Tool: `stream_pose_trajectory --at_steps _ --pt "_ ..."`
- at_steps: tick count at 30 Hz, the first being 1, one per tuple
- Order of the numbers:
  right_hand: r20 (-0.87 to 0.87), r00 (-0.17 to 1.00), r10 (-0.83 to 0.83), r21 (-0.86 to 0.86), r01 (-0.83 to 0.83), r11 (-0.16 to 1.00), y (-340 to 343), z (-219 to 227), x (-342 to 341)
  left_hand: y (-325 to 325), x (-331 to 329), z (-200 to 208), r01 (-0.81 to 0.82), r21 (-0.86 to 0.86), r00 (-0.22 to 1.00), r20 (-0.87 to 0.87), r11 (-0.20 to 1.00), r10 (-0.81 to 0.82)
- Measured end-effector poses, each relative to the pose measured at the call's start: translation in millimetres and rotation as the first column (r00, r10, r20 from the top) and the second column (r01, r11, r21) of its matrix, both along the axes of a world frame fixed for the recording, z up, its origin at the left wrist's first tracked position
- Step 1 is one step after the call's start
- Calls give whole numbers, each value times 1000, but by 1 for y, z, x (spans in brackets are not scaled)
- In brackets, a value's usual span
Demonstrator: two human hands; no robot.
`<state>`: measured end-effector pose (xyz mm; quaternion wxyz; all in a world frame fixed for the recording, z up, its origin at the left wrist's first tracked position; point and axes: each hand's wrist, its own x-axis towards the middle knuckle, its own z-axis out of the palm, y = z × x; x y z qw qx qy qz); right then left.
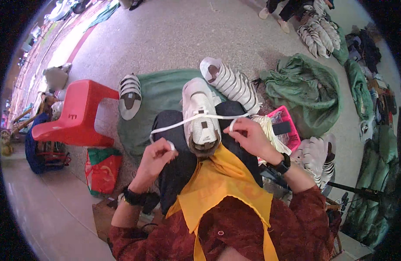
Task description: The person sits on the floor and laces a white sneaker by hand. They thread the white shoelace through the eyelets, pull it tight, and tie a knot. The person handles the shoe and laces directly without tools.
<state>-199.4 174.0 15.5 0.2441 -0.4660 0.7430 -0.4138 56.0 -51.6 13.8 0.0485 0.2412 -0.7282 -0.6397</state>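
Observation:
A white shoe upper point(204, 127) lies between my knees, its dark-lined heel opening toward me and its toe pointing away. One white shoelace point(176, 125) passes across its upper part and stretches out to both sides. My left hand point(159, 154) is pinched, with the left part of the lace running down to it. On the other side my right hand point(249, 135) pinches the right part of the lace near the shoe. White bands show on fingers of both hands. A yellow apron point(222, 174) covers my lap just below the shoe.
A red plastic chair point(74, 115) stands left. Nested white uppers point(235, 85) and one laced upper point(130, 98) lie on a green cloth point(161, 87). At right are a pink basket point(291, 130), cream laces point(270, 130) and a green sack point(305, 93). Another person's legs point(284, 15) are beyond.

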Motion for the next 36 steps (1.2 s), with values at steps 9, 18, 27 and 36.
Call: stream_pose_trajectory --at_steps 9,18,27,36 --pt "-393 919 -14 17 23 1000 -39 -13 4 19 -45 -10 -167 -312 980 -152 935 125" --pt "287 945 -159 -179 216 960 -63 -34 -9 2 -71 -30 -217 -113 958 -216 970 189" --pt "433 870 -235 -154 328 932 -60 -38 0 0 -76 -33 -241 -80 948 -233 967 217" --pt "342 916 -212 -140 272 952 -68 -47 -4 -3 -77 -31 -219 50 953 -205 974 225"
